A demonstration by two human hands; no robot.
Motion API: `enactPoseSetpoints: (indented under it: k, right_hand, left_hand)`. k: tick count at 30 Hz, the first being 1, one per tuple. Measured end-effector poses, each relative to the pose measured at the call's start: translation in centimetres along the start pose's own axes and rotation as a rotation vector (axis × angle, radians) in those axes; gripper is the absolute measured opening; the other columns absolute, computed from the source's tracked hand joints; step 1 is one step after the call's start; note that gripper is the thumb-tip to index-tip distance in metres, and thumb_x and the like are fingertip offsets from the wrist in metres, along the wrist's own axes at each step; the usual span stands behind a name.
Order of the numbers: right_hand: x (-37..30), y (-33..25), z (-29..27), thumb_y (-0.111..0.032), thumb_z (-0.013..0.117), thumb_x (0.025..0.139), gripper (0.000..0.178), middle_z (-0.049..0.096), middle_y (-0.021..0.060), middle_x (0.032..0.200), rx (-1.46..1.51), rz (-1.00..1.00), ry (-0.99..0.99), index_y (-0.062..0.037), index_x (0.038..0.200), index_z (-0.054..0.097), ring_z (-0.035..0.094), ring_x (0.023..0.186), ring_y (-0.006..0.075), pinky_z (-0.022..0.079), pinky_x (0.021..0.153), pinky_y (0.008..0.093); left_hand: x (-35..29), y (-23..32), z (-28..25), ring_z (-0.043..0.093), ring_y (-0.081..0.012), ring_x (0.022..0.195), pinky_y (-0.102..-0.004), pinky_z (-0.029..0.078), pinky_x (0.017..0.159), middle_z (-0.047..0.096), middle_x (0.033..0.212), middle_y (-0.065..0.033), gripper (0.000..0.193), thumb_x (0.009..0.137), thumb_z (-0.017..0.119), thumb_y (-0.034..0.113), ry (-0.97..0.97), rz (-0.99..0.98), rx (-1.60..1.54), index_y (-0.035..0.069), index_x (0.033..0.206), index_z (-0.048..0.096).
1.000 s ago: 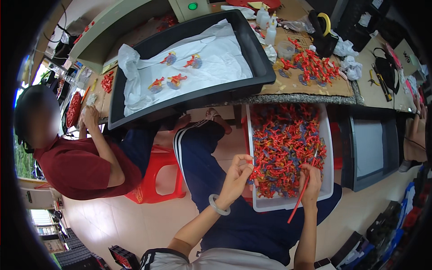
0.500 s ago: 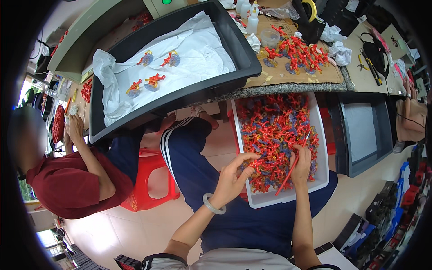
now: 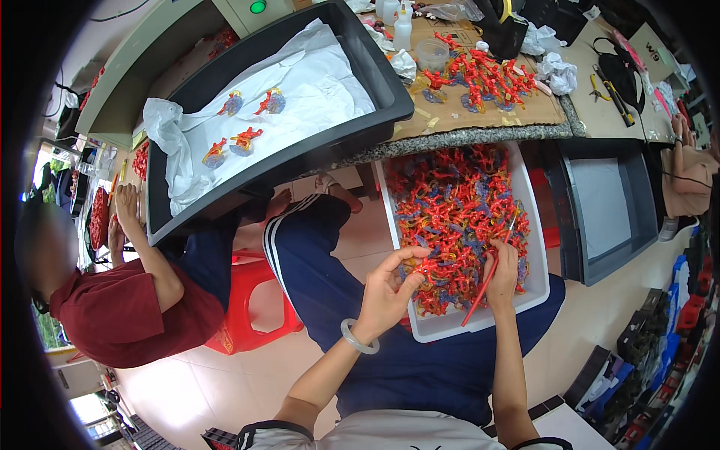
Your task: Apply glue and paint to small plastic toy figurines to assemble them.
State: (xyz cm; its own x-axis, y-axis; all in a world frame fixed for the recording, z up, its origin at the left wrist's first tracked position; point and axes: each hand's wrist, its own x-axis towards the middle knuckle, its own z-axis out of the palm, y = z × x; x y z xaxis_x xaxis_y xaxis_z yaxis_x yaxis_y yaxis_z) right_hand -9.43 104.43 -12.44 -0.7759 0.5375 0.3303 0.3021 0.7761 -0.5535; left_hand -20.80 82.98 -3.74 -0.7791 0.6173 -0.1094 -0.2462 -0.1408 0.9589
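My left hand (image 3: 386,294), a pale bangle (image 3: 360,337) on its wrist, pinches a small red figurine (image 3: 424,268) between thumb and fingertips. A thin red-handled paintbrush (image 3: 478,297) is gripped in my right hand (image 3: 502,276), its light tip pointing up and away. Both hands are over a white bin (image 3: 531,217) heaped with figurines (image 3: 450,199) in red, translucent yellow and purple-blue. The bin rests against my lap, below the table edge. The held figurine partly blends into the heap behind it.
A black tray (image 3: 395,82) lined with white paper holds several spaced figurines (image 3: 271,101). More figurines (image 3: 487,79) crowd the cardboard-covered table beside a clear cup (image 3: 433,54) and a squeeze bottle (image 3: 403,31). Stacked dark trays (image 3: 611,259) stand right; a co-worker's maroon sleeve (image 3: 120,300) is left.
The whole view has shifted slightly, so the black tray and table sit a little farther left and higher. Both hands keep their holds, with only small finger movement.
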Motion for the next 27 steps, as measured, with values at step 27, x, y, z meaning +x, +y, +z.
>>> enactPoseSetpoints:
  k: [27]
  right_hand:
    - [35.8, -13.8, -1.5, -0.005, 0.057, 0.082, 0.019, 0.068, 0.0169, 0.086, 0.277, -0.645, -0.24, -0.0006, 0.098, 0.066, 0.067, 0.077, 0.0262, 0.052, 0.07, 0.0347]
  left_hand:
    - [-5.6, -6.2, -13.9, 0.06, -0.0197, 0.074, -0.0259, 0.05, 0.066, 0.058, 0.094, -0.0142, 0.022, 0.088, 0.051, -0.002, 0.699, 0.428, 0.955, -0.004, 0.109, 0.057]
